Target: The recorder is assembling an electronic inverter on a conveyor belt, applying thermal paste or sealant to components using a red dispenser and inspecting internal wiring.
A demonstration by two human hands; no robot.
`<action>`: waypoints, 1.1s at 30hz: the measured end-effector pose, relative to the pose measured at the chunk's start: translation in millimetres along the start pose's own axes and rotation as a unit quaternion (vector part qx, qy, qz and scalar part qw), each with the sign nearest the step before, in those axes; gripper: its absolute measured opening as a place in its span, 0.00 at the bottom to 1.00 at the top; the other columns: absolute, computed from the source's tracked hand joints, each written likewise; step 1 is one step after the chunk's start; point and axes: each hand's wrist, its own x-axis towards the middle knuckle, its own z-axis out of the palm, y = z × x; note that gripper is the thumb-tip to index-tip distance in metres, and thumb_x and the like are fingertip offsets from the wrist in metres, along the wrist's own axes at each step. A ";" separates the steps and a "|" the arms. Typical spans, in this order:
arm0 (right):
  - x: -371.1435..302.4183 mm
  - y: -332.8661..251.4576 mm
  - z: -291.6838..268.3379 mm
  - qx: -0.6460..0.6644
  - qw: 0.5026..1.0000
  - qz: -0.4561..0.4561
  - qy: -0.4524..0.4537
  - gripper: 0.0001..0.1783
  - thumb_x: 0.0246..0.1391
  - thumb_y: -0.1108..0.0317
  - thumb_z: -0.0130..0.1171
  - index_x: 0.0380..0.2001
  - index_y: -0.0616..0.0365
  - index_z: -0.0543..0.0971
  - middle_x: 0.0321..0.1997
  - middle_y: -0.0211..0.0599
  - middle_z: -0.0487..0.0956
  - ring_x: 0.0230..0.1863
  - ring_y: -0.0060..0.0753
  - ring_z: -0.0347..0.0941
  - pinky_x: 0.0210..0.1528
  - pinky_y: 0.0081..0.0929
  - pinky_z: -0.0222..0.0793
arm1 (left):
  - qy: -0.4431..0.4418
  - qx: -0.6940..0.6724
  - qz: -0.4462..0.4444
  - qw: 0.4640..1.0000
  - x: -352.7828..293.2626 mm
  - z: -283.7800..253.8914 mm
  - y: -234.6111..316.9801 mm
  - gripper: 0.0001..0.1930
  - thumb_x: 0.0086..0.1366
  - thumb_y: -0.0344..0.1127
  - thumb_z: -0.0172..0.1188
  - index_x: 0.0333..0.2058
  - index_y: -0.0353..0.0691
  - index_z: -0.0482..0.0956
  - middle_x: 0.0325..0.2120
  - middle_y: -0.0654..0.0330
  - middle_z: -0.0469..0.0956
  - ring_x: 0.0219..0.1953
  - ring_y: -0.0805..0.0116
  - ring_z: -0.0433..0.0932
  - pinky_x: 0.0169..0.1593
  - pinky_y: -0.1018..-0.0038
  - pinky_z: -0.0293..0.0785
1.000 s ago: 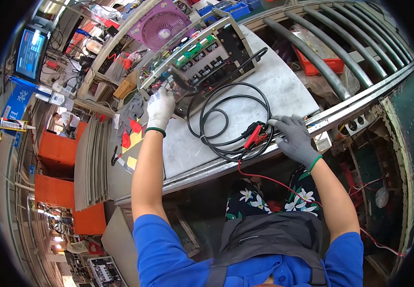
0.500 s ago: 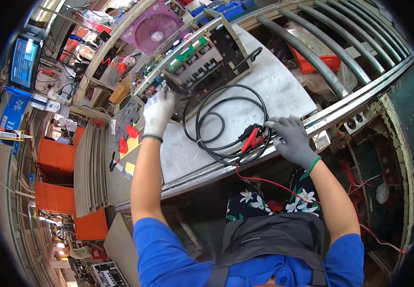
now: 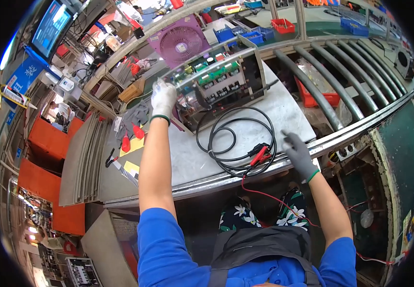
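Note:
An uncased electronic unit point(image 3: 221, 81) with green boards and a metal frame stands on the pale metal worktop point(image 3: 183, 167). My left hand point(image 3: 163, 99), in a white glove, is at the unit's left end; its fingertips are too unclear to show whether they grip anything. In front of the unit lies a coiled black cable point(image 3: 210, 152). A red clamp point(image 3: 260, 156) rests on the coil, with a thin red wire point(image 3: 274, 195) running off the table edge. My right hand point(image 3: 299, 157), in a grey glove, is open just right of the coil and holds nothing.
A purple fan point(image 3: 180, 45) stands behind the unit. Metal rollers point(image 3: 321, 88) run along the right, above a red bin point(image 3: 324, 98). Red-handled tools point(image 3: 126, 142) and yellow paper point(image 3: 133, 146) lie at left, near stacked grey sheets point(image 3: 85, 162).
The view has shifted. My left hand has moved up along the unit's left end. My right hand has drawn back from the red clamp and cable, and its fingers are apart.

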 end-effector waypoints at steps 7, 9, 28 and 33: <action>101.7 -122.5 -15.2 -0.162 0.894 -0.363 0.206 0.25 0.58 0.63 0.58 0.57 0.60 0.74 0.60 0.50 0.74 0.63 0.53 0.68 0.65 0.42 0.63 | 0.183 -0.039 -0.011 0.982 -87.0 -36.4 45.6 0.27 0.66 0.28 0.52 0.61 0.22 0.59 0.59 0.31 0.66 0.58 0.32 0.70 0.55 0.48 0.75; 124.6 -154.6 -3.1 -0.264 0.865 -0.371 0.211 0.28 0.59 0.56 0.57 0.60 0.56 0.72 0.64 0.47 0.71 0.66 0.50 0.65 0.67 0.43 0.58 | 0.181 -0.072 -0.023 0.981 -120.1 -44.4 57.5 0.32 0.70 0.33 0.49 0.68 0.27 0.51 0.65 0.33 0.59 0.62 0.35 0.67 0.61 0.48 0.65; 22.9 -102.7 -40.6 -0.276 0.915 -0.290 0.037 0.24 0.60 0.60 0.61 0.57 0.55 0.75 0.59 0.47 0.75 0.62 0.46 0.71 0.65 0.37 0.65 | 0.084 0.091 0.076 0.989 -38.4 -8.4 4.8 0.15 0.69 0.35 0.49 0.46 0.29 0.74 0.59 0.37 0.70 0.61 0.43 0.72 0.63 0.58 0.71; -136.5 -21.3 -115.5 -0.196 0.978 -0.038 0.064 0.19 0.59 0.59 0.60 0.51 0.56 0.78 0.51 0.45 0.79 0.54 0.49 0.76 0.57 0.36 0.70 | 0.051 0.363 0.208 0.907 8.1 44.1 -44.5 0.16 0.63 0.32 0.52 0.49 0.35 0.75 0.55 0.50 0.77 0.58 0.56 0.75 0.59 0.69 0.72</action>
